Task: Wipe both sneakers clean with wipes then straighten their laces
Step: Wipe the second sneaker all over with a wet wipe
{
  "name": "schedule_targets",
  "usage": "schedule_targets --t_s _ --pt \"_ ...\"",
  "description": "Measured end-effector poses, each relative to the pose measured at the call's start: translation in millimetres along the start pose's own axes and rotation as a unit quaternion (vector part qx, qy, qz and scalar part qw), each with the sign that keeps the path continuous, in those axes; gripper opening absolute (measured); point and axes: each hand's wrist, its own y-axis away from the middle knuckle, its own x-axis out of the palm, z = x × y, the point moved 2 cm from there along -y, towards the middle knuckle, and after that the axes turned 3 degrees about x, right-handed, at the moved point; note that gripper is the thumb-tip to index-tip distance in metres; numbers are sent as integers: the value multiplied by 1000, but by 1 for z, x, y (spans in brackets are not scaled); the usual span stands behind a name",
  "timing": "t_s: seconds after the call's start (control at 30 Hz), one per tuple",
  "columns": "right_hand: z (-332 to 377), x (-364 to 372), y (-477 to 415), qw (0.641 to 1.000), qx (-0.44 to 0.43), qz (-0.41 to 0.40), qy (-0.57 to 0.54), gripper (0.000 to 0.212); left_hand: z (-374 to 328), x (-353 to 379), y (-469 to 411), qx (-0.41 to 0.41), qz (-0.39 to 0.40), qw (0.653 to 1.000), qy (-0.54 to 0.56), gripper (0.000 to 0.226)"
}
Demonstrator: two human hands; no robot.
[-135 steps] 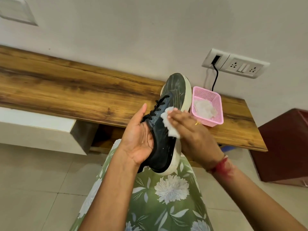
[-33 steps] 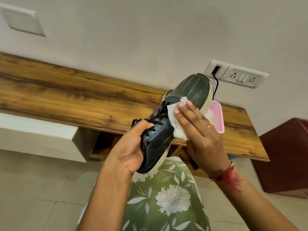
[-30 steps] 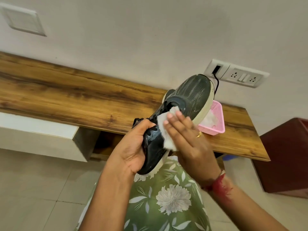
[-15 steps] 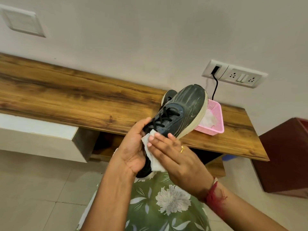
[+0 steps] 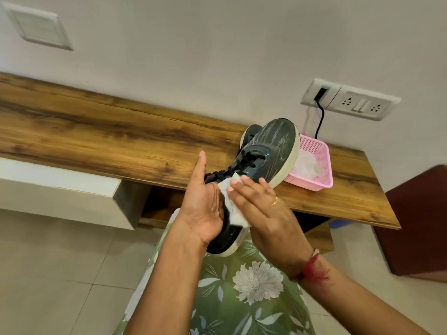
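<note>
**Wipe shifted from forefoot to heel side**

The right hand [image 5: 263, 213] and wipe [image 5: 229, 204] now sit lower on the sneaker [image 5: 273, 151], near its collar instead of the toe mesh. The left hand [image 5: 203, 209] thumb, formerly curled over the laces, stands straight.

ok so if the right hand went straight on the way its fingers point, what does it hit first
Probably the left hand, whose palm holds the dark grey sneaker just beyond the white wipe; depth is unclear.
</note>
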Motion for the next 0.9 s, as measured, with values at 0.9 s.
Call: schedule_targets --t_s 0.9 --pt "-15 -13 -5 1000 -1 13 10 46 -4 0 3 12 26 999 -20 86"
